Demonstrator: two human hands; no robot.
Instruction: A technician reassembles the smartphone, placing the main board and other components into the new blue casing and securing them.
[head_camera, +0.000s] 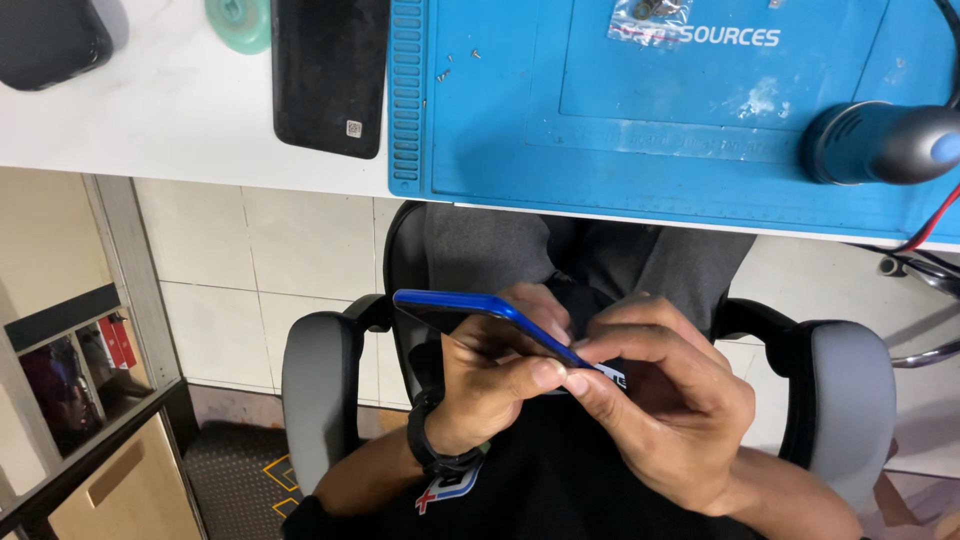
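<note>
While we look down from the left side of the white desk (150, 120), we see a dark rounded case (45, 40) at the corner, a pale green disc (240, 22) beside it, and a black phone (330, 75) lying flat just left of the blue work mat (620, 150). On the mat's ridged left edge a few tiny screws (445, 72) lie loose, and near its top a small clear bag (650, 20) holds more small metal parts. Below the desk, over our lap, our left hand (490, 385) is closed around a blue-edged phone (480, 315), cradling it tilted with thumb against its lower edge. Our right hand (665, 405) pinches the phone's lower right corner, fingers curled over the top, thumb meeting the left thumb. Farther right, a dark cylindrical tool (880, 142) rests on the mat.
</note>
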